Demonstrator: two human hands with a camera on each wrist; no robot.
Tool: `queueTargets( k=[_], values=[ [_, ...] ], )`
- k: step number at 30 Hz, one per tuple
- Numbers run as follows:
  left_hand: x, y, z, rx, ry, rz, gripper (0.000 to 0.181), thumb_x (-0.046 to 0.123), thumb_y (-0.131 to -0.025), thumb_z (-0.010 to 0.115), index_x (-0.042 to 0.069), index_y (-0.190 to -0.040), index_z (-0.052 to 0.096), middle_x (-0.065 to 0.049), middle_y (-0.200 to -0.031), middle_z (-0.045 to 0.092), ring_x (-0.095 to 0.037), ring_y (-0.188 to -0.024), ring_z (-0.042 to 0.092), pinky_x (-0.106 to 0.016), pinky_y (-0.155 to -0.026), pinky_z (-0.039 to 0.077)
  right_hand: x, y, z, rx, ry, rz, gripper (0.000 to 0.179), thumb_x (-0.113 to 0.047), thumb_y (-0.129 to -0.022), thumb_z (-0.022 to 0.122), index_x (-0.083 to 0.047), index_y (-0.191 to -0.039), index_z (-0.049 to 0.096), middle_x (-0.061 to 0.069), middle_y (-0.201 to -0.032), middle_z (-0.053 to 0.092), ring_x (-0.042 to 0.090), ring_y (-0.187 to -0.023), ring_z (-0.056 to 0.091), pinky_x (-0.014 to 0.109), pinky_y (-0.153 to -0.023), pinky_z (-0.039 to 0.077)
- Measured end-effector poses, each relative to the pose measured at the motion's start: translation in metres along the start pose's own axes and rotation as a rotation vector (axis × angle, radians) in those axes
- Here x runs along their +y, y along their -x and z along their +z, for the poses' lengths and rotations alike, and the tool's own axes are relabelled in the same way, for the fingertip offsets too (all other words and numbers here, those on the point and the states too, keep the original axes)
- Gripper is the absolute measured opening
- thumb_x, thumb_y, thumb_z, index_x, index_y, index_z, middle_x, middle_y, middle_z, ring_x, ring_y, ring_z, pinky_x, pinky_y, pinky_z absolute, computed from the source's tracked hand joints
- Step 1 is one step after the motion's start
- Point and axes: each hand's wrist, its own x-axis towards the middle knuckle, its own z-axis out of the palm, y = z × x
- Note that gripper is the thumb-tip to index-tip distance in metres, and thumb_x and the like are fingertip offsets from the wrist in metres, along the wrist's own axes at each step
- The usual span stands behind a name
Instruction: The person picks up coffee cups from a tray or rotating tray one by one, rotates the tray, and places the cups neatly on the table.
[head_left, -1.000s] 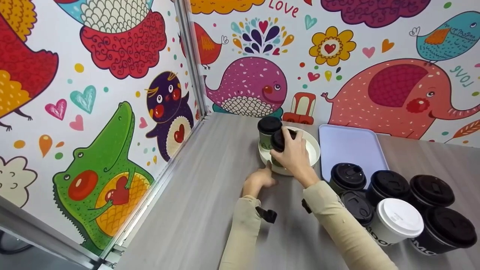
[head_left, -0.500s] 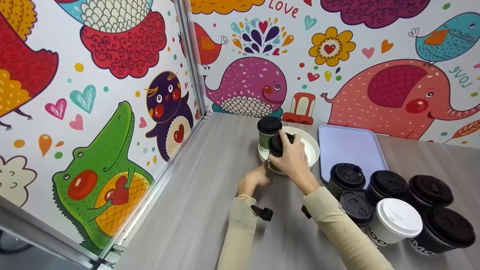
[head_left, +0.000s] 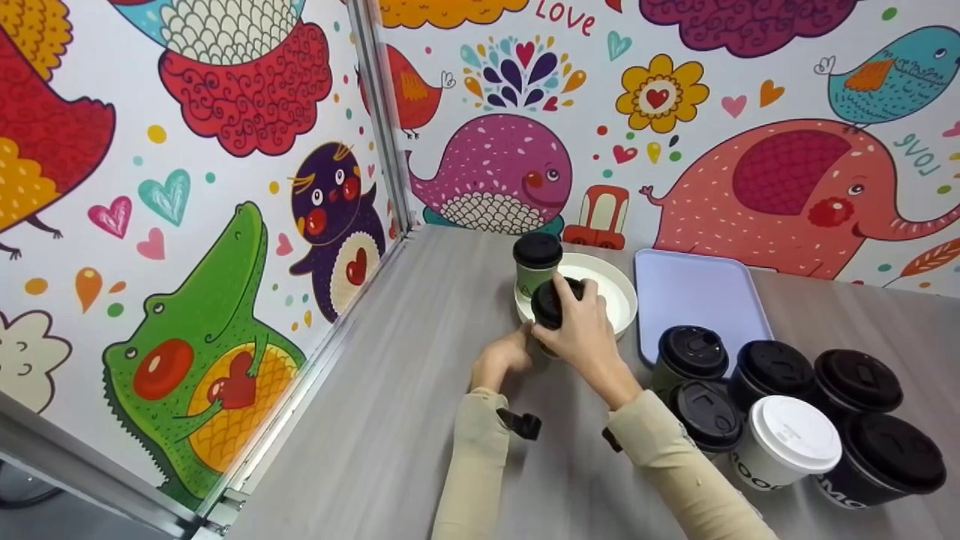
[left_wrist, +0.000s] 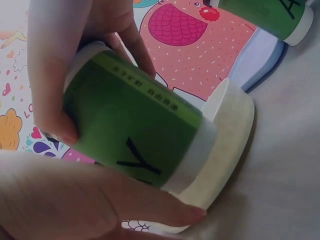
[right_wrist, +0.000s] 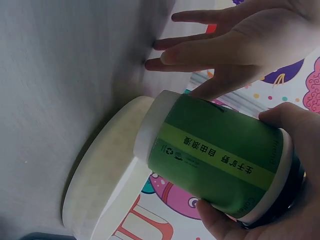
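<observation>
My right hand (head_left: 581, 330) grips a green paper coffee cup (right_wrist: 215, 155) near its black lid. In the head view this cup is over the near-left rim of a round white dish (head_left: 621, 296). Its base hangs just outside the dish wall, tilted in both wrist views. Low beside the cup is my left hand (head_left: 504, 360); the right wrist view shows its fingers (right_wrist: 200, 52) stretched out. Whether the left hand touches the cup or dish is unclear. Another green, black-lidded coffee cup (head_left: 537, 262) stands upright at the dish's left side.
A lilac tray (head_left: 694, 289) lies right of the dish. Several lidded cups stand grouped at the right, including a white cup (head_left: 791, 439) and a black cup (head_left: 885, 457). Printed wall panels (head_left: 495, 172) close off the back and left of the grey table (head_left: 360, 420).
My right hand has drawn the held cup toward me and slightly left, from inside the dish to over its near rim. My left hand has shifted slightly left. The other cup stayed put.
</observation>
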Motion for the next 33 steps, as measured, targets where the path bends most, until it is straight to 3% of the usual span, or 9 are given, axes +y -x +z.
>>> queueTargets(
  k=[4, 7, 12, 16, 17, 23, 25, 28, 33],
  values=[
    [0.0, 0.0, 0.0, 0.006, 0.002, 0.002, 0.082, -0.001, -0.089, 0.064, 0.014, -0.163, 0.033, -0.012, -0.158, 0.052, -0.029, -0.139, 0.056, -0.046, -0.116, 0.047, -0.001, 0.005, -0.001, 0.011, -0.003, -0.015, 0.081, -0.033, -0.081, 0.083, -0.014, -0.153, 0.049, 0.035, -0.142, 0.044, 0.053, -0.115, 0.057, 0.066, -0.088, 0.056],
    [-0.005, -0.007, 0.002, 0.0, 0.015, 0.002, 0.081, 0.001, -0.088, 0.067, 0.017, -0.161, 0.036, -0.01, -0.156, 0.055, -0.027, -0.136, 0.058, -0.045, -0.114, 0.048, -0.001, 0.009, -0.001, 0.014, -0.01, -0.018, 0.081, -0.032, -0.08, 0.083, -0.014, -0.152, 0.05, 0.035, -0.141, 0.045, 0.053, -0.115, 0.057, 0.065, -0.089, 0.056],
    [-0.023, -0.034, 0.011, 0.002, -0.051, 0.085, 0.071, 0.001, -0.085, 0.065, 0.02, -0.151, 0.046, -0.011, -0.138, 0.067, -0.023, -0.109, 0.065, -0.037, -0.097, 0.055, 0.001, 0.014, -0.002, 0.013, 0.001, -0.027, 0.082, -0.029, -0.078, 0.083, -0.012, -0.151, 0.051, 0.036, -0.138, 0.047, 0.055, -0.11, 0.058, 0.065, -0.089, 0.055],
    [-0.02, -0.031, 0.008, -0.005, -0.066, 0.121, 0.073, -0.002, -0.084, 0.063, 0.016, -0.151, 0.043, -0.016, -0.133, 0.068, -0.023, -0.096, 0.059, -0.034, -0.089, 0.053, 0.002, 0.018, -0.001, 0.019, 0.003, -0.03, 0.081, -0.029, -0.078, 0.082, -0.013, -0.151, 0.052, 0.035, -0.137, 0.048, 0.056, -0.106, 0.059, 0.066, -0.086, 0.055],
    [-0.012, -0.022, 0.004, -0.018, -0.057, 0.091, 0.075, -0.004, -0.084, 0.063, 0.014, -0.154, 0.041, -0.018, -0.139, 0.065, -0.025, -0.1, 0.059, -0.037, -0.093, 0.053, 0.002, 0.019, -0.001, 0.018, 0.002, -0.027, 0.081, -0.03, -0.078, 0.082, -0.013, -0.151, 0.051, 0.035, -0.137, 0.048, 0.056, -0.106, 0.059, 0.066, -0.086, 0.056],
    [0.0, -0.002, 0.0, 0.004, -0.025, 0.061, 0.075, -0.007, -0.086, 0.059, 0.015, -0.156, 0.039, -0.016, -0.148, 0.059, -0.026, -0.114, 0.06, -0.04, -0.103, 0.052, 0.006, 0.024, 0.0, 0.004, -0.002, -0.014, 0.081, -0.028, -0.078, 0.081, -0.013, -0.152, 0.05, 0.035, -0.138, 0.047, 0.054, -0.107, 0.059, 0.066, -0.085, 0.056],
    [0.001, 0.001, 0.0, 0.0, -0.013, 0.037, 0.077, -0.005, -0.088, 0.06, 0.015, -0.159, 0.036, -0.014, -0.154, 0.055, -0.027, -0.126, 0.06, -0.043, -0.11, 0.05, 0.007, 0.026, 0.0, -0.004, -0.005, -0.002, 0.082, -0.028, -0.078, 0.082, -0.014, -0.152, 0.05, 0.035, -0.139, 0.046, 0.054, -0.109, 0.059, 0.067, -0.084, 0.056],
    [0.0, 0.001, 0.002, -0.016, 0.033, -0.006, 0.082, -0.002, -0.092, 0.06, 0.019, -0.164, 0.028, -0.012, -0.159, 0.05, -0.033, -0.132, 0.059, -0.048, -0.11, 0.05, 0.009, 0.028, -0.001, -0.016, -0.005, 0.012, 0.083, -0.029, -0.078, 0.082, -0.014, -0.153, 0.049, 0.035, -0.141, 0.045, 0.054, -0.111, 0.058, 0.066, -0.084, 0.056],
    [0.0, -0.001, 0.003, -0.032, 0.039, -0.041, 0.08, 0.007, -0.097, 0.061, 0.021, -0.166, 0.022, -0.011, -0.164, 0.044, -0.032, -0.144, 0.051, -0.047, -0.119, 0.043, 0.012, 0.031, -0.002, -0.019, 0.001, 0.017, 0.083, -0.027, -0.077, 0.081, -0.013, -0.152, 0.049, 0.035, -0.14, 0.046, 0.054, -0.113, 0.059, 0.066, -0.086, 0.056]
  ],
)
